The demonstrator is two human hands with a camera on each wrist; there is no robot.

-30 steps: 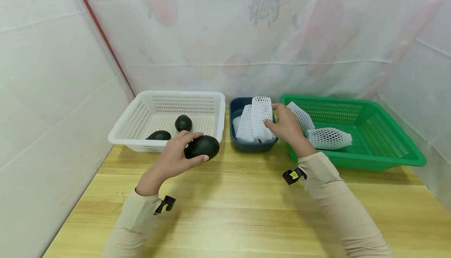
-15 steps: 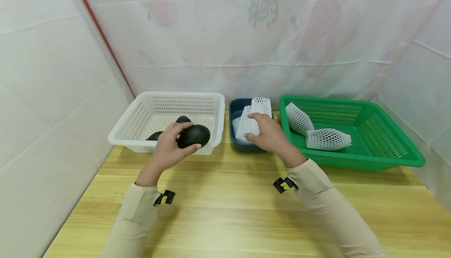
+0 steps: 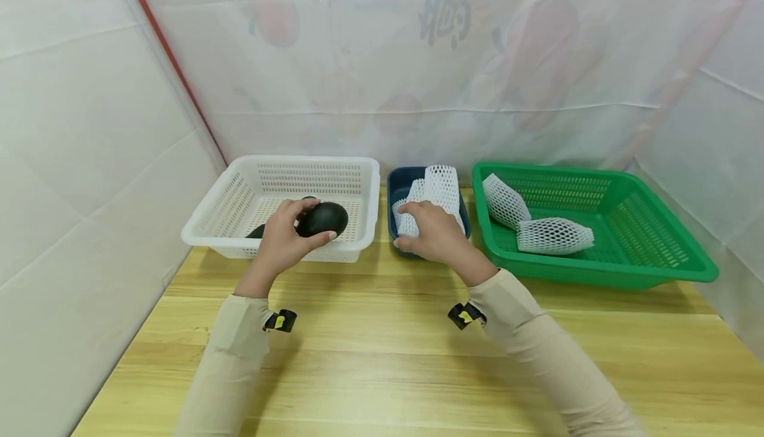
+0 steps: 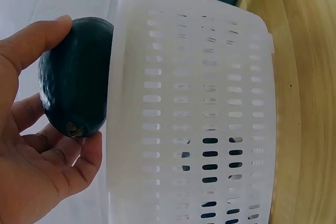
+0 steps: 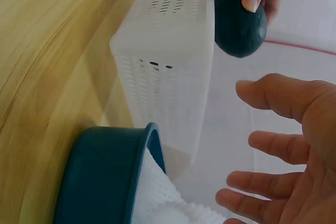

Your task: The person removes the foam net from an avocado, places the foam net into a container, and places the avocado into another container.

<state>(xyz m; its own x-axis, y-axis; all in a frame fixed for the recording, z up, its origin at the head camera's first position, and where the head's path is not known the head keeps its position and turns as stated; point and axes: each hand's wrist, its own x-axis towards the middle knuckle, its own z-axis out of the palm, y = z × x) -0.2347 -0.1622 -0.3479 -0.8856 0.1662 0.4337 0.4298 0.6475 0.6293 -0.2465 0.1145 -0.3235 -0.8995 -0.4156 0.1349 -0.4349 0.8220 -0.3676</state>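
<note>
My left hand point(image 3: 283, 238) grips a dark green avocado point(image 3: 325, 219) over the front rim of the white basket point(image 3: 310, 177); in the left wrist view its thumb and fingers curl round the fruit point(image 4: 79, 77). Parts of two more avocados show in that basket, mostly hidden behind the hand. Over the small blue bin point(image 3: 407, 173) is my right hand point(image 3: 436, 235), fingers spread and holding nothing in the right wrist view. White foam net sleeves point(image 3: 442, 188) lie in the bin, partly covered by this hand.
To the right stands a green basket point(image 3: 597, 274) with two net-sleeved pieces point(image 3: 504, 201) inside. All three containers line the back of the wooden table point(image 3: 382, 357), before a white sheet point(image 3: 358, 59). Another sheet point(image 3: 77, 191) closes the left side.
The left hand has moved back and slightly left with the avocado, to the white basket's front rim. The right hand has shifted left from beside the green basket to over the blue bin.
</note>
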